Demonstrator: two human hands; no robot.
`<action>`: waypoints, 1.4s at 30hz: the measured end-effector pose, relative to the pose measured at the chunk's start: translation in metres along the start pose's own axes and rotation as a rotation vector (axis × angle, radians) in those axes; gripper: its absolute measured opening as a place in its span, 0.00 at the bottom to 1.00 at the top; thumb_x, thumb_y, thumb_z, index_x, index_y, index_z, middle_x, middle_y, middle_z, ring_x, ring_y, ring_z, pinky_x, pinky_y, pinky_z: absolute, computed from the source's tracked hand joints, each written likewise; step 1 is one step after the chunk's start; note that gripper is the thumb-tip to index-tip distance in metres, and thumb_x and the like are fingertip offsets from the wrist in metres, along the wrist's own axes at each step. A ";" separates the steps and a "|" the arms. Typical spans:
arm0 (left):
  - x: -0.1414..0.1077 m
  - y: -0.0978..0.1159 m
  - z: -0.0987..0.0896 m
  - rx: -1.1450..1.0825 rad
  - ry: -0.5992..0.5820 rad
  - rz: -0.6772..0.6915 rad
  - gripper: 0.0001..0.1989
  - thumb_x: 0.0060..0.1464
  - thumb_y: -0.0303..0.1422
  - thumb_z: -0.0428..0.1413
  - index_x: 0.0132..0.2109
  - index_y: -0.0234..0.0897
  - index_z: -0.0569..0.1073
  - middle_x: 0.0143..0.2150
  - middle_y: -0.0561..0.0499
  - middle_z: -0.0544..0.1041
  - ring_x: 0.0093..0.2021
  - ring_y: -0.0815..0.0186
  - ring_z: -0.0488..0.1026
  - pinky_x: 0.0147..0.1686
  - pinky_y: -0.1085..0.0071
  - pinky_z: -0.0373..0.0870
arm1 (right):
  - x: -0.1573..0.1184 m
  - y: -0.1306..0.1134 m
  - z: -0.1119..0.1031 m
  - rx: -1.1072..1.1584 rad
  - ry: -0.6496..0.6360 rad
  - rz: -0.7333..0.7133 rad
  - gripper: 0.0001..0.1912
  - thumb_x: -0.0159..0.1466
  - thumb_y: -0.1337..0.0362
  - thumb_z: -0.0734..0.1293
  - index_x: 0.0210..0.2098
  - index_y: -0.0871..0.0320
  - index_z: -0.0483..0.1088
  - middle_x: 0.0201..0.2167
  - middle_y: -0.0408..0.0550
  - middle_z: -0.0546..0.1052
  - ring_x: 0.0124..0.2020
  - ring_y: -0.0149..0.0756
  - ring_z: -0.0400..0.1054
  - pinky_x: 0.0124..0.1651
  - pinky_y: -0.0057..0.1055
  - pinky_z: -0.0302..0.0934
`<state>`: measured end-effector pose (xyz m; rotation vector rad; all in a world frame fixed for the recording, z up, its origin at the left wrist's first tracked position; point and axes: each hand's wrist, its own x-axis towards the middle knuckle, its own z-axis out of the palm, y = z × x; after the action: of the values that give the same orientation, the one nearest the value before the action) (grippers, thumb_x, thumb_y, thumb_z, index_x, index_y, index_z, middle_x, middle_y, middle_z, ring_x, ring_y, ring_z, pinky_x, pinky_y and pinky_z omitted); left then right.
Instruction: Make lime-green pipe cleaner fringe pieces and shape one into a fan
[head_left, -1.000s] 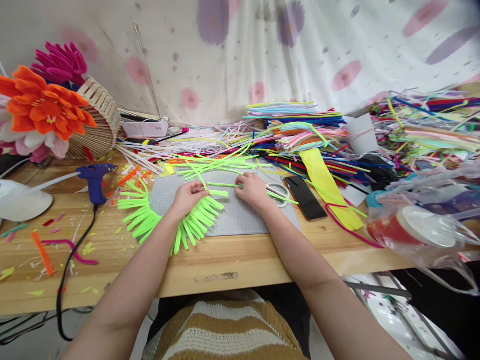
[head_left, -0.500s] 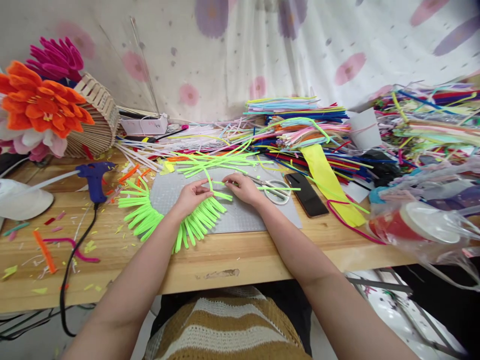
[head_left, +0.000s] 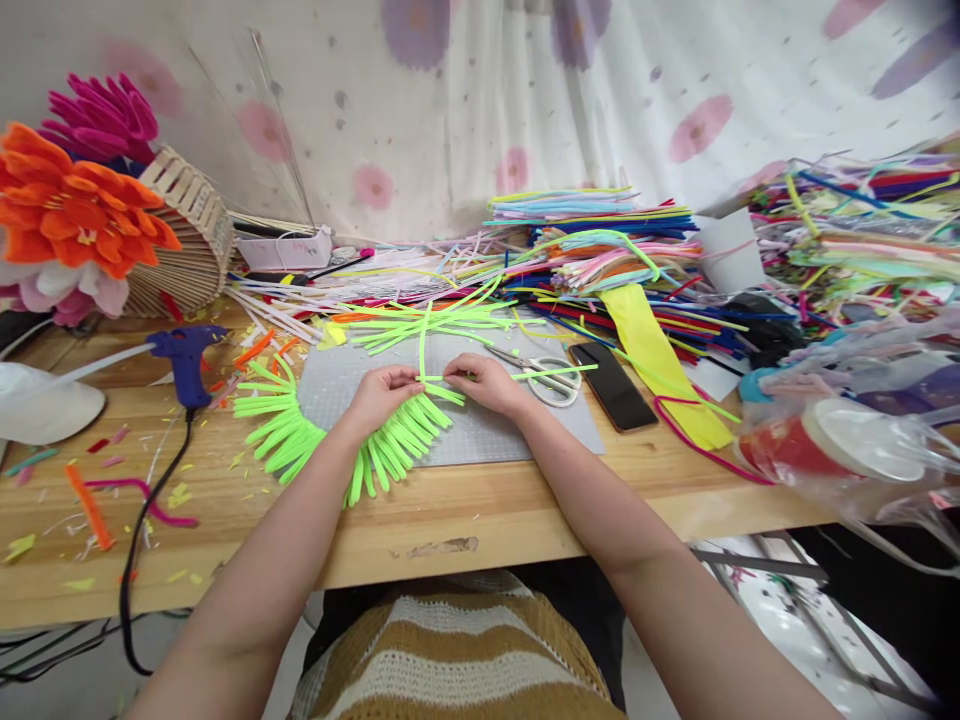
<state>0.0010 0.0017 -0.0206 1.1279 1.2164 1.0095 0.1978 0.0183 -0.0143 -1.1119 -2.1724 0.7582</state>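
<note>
A fringe of bright green pipe cleaners (head_left: 292,440) curves over the grey cutting mat (head_left: 510,437) and the table edge of it. My left hand (head_left: 386,393) pinches the fringe's right end, where one green pipe cleaner stands up from the fingers. Close beside it, my right hand (head_left: 480,380) has its fingers closed on a long green pipe cleaner (head_left: 555,373) that sticks out to the right past the hand. Behind the hands lie loose green pipe cleaners (head_left: 450,325). Scissors (head_left: 551,380) rest on the mat beyond my right wrist.
Right of the mat are a phone (head_left: 613,387), a yellow strip (head_left: 664,370) and a bagged red cup (head_left: 795,450). A blue glue gun (head_left: 187,365) stands at left, near fluffy flowers (head_left: 79,215). Pipe cleaner bundles (head_left: 600,240) are piled behind.
The pipe cleaner at my left fingertips now stands more upright. My right hand has shifted slightly down, and the far end of its pipe cleaner has tilted up.
</note>
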 end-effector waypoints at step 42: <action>-0.010 0.017 0.015 0.838 0.323 0.356 0.06 0.43 0.32 0.54 0.24 0.35 0.74 0.28 0.50 0.73 0.29 0.68 0.68 0.30 0.72 0.62 | 0.011 -0.038 0.019 -0.260 0.050 0.051 0.06 0.56 0.67 0.61 0.29 0.59 0.70 0.30 0.46 0.74 0.33 0.32 0.64 0.34 0.27 0.51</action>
<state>0.0154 -0.0063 -0.0018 1.9332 1.8252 0.9826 0.1589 0.0046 0.0023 -1.3047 -2.2528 0.4719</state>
